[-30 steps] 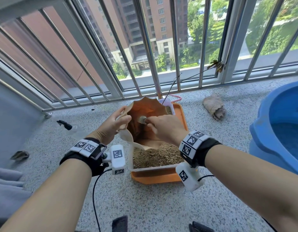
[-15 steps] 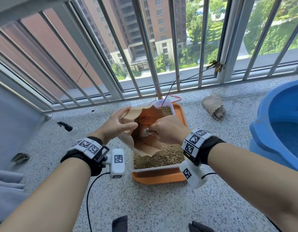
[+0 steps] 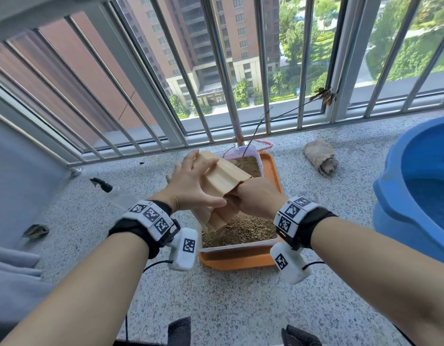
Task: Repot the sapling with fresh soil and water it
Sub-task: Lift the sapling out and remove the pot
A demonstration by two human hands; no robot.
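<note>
A tan fluted pot (image 3: 222,182) lies tipped over, its mouth pointing down at the heap of brown soil (image 3: 238,231). The soil fills a clear box (image 3: 234,248) that stands in an orange tray (image 3: 240,260). My left hand (image 3: 191,189) presses on the pot's outer wall with fingers spread and holds it. My right hand (image 3: 259,197) is curled at the pot's mouth; its fingertips and the small metal spoon are hidden inside. The sapling (image 3: 250,143), a thin bare twig with dry leaves at its tip, stands in the soil at the box's far end.
A blue tub (image 3: 390,196) with water stands at the right. A rolled cloth (image 3: 319,158) lies near the window bars. A clear bottle with a black cap (image 3: 102,184) lies at the left, with a dry leaf (image 3: 36,231) beyond it. Grey fabric (image 3: 13,278) covers the lower left.
The pot has been tipped further over, from mouth facing me to mouth facing down at the soil. My left hand slid onto its outer wall. The spoon went out of sight.
</note>
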